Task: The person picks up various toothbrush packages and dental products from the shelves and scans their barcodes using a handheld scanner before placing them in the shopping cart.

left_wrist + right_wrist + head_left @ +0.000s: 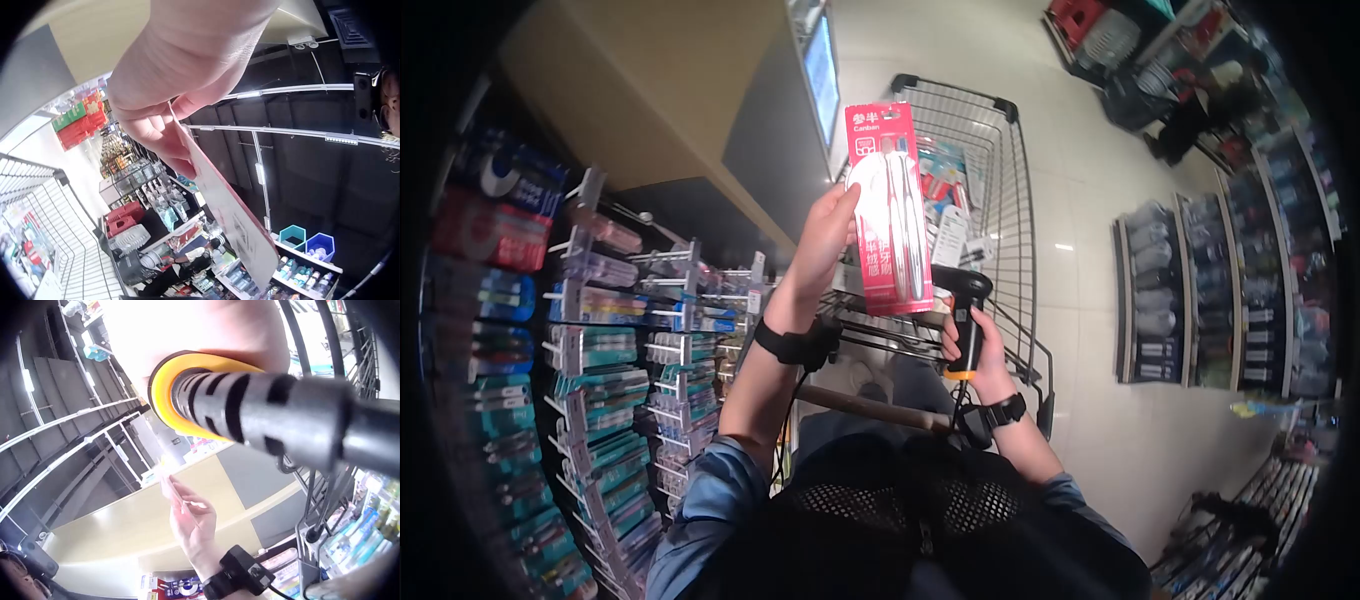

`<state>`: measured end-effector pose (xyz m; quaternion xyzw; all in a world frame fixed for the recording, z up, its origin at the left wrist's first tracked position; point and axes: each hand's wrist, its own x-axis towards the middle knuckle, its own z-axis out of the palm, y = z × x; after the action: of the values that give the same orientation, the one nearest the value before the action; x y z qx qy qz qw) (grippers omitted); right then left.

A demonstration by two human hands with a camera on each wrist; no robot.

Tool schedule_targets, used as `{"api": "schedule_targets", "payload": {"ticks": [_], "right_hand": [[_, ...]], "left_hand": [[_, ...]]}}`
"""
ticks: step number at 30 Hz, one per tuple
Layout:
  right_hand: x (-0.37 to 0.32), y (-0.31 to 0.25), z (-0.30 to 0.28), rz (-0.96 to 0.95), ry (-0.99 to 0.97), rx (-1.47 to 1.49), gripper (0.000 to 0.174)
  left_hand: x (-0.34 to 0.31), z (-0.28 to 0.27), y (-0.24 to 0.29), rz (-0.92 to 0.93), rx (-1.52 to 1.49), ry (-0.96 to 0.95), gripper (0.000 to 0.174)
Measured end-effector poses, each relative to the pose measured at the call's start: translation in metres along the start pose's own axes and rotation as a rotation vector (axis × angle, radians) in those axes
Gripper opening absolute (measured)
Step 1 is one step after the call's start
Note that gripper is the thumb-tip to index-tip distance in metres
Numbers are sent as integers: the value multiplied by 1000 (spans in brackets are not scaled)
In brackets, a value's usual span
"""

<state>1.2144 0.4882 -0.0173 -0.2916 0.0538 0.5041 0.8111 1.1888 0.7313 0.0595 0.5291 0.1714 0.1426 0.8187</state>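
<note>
In the head view a red and white toothbrush package (890, 230) is held up over the cart's near end. My left hand (828, 235) pinches its left edge; the left wrist view shows the package (234, 215) nearly edge-on between thumb and fingers of that hand (181, 75). My right hand (990, 350) grips the handle of a black scanner (968, 320) with a yellow-orange ring at its base, just right of the package's lower end. Close up in the right wrist view are the ring (164, 394) and cable sleeve, below the right hand (206, 331).
A wire shopping cart (1025, 220) with several packaged items stands in front. Hanging toothbrush packs (605, 390) line racks at the left, beside a large beige panel (640, 90). Shelves of goods (1150, 290) stand at the right across a tiled floor (1070, 300).
</note>
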Motion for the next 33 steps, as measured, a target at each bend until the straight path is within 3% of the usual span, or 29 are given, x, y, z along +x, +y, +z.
{"api": "schedule_targets", "payload": {"ticks": [6,11,12,14,17,25,31,33], "right_hand": [[-1,-5,-7,-96,80,-21,33],[3,-4,-9,-61,85,-57,36],[4,-4,-7,-59,93,-52,35],[5,-1,-13,-56,88,-65,32],[8,-3,-8,-47,103,-94,33],[18,-3,2,-21,206,-230,42],[21,2,-3,7,259,-229,42],[21,1,1,8,236,-196,32]], "left_hand": [[36,9,-39,-113,51,-103,30],[43,-1,-69,-177,53,-113,29],[46,-1,-73,-90,77,-89,28],[39,11,-66,-18,-16,8,26],[38,3,-66,25,-29,-9,25],[39,-6,-61,-46,-71,122,21],[40,-10,-70,-170,-49,18,30],[36,-7,-69,-120,-144,-30,27]]}}
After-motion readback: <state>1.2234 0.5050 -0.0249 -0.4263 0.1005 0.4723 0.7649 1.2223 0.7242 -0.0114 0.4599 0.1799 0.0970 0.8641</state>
